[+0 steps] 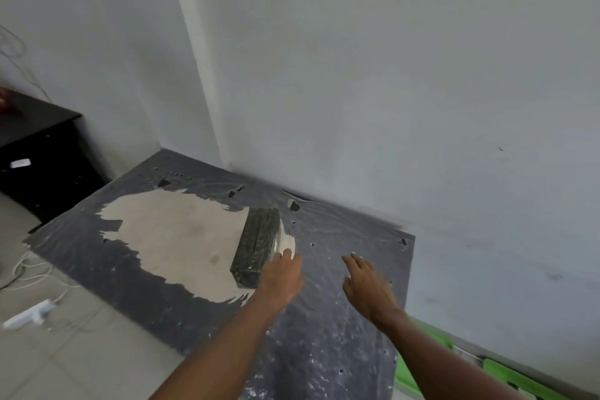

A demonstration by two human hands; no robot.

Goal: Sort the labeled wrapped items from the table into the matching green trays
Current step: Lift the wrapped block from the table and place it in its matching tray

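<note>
A dark wrapped block [258,245] lies on the table [341,351], whose torn grey covering bares a pale patch. My left hand [282,276] reaches beside the block's right side, fingers near or touching it, holding nothing that I can see. My right hand [367,289] hovers over the grey covering further right, fingers spread and empty. Part of the green trays [506,373] shows below the table's right edge, against the wall; their contents are mostly hidden.
A white wall [389,91] rises directly behind the table. A black cabinet [39,153] stands at the left. A white power strip [27,313] and cables lie on the tiled floor at the lower left.
</note>
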